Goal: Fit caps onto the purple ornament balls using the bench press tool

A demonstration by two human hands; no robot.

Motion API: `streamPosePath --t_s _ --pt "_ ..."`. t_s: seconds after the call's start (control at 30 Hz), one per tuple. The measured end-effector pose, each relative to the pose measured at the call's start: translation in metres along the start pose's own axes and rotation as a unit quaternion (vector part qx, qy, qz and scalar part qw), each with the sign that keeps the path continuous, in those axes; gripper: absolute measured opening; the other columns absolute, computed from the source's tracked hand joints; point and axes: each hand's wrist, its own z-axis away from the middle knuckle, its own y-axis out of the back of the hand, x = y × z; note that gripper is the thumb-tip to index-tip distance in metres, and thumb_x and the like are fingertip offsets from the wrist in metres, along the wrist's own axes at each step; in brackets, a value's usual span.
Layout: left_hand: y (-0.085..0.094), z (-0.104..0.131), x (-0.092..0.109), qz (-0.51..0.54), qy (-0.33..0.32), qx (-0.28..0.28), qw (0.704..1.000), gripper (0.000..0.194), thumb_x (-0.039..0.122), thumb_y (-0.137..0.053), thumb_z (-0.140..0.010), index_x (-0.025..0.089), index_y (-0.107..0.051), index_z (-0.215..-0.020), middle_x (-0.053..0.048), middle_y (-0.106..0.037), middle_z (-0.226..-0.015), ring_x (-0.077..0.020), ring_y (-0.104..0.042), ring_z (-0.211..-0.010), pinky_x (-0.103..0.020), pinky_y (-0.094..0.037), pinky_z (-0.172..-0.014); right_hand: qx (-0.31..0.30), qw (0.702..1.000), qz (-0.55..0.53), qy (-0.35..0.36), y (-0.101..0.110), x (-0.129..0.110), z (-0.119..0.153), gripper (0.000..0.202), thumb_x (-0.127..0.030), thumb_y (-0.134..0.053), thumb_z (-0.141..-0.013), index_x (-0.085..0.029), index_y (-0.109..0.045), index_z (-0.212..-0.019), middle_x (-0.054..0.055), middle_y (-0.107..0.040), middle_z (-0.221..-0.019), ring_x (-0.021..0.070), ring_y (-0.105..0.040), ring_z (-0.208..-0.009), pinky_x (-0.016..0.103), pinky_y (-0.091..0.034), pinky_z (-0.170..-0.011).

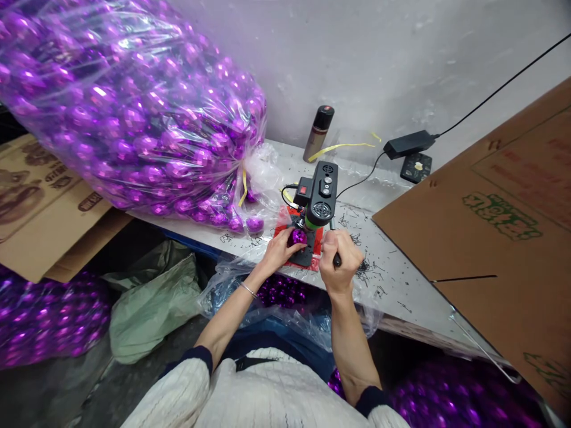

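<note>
A shiny purple ball [298,237] sits under the head of a small black bench machine [325,193], with a green ring near its lower end. My left hand [280,251] is closed around the ball, thumb and fingers on either side of it. My right hand [341,260] grips the machine's black lever handle [337,260] in a fist, just right of the machine. Beneath the machine lies a dark base plate on a red sheet [316,257]. Where the ball meets the machine's tip is too small to make out.
A large clear bag [134,119] of purple balls leans at left. A spray can [318,134], a power adapter [409,144] and black scraps [363,267] are on the white table [395,294]. A cardboard box [495,238] stands at right. An open plastic bag [232,291] with balls hangs below the table's edge.
</note>
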Motion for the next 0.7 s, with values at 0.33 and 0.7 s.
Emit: streamPosePath --t_s 0.33,0.7 --pt "0.014 -0.005 0.001 -0.034 -0.065 -0.087 0.994 0.055 0.044 -0.065 -0.091 0.015 -0.051 -0.135 -0.015 -0.063 -0.131 -0.0288 -0.062 -0.120 -0.041 -0.049 -0.102 0.000 1.000 0.002 0.006 -0.001 0.002 0.006 0.022 -0.009 -0.045 -0.093 -0.020 -0.053 -0.076 0.000 -0.057 -0.067 0.0115 -0.053 -0.063 0.026 -0.040 -0.062" --pt "0.031 -0.025 -0.009 0.184 0.132 -0.151 0.962 0.052 0.052 -0.061 -0.089 0.012 -0.062 -0.122 -0.005 -0.069 -0.085 -0.0164 -0.062 -0.067 -0.026 -0.046 -0.061 -0.003 1.000 0.008 0.018 0.000 0.002 0.007 0.023 -0.008 -0.046 -0.093 -0.021 -0.050 -0.075 0.000 -0.055 -0.065 0.0112 -0.051 -0.062 0.026 -0.039 -0.061"
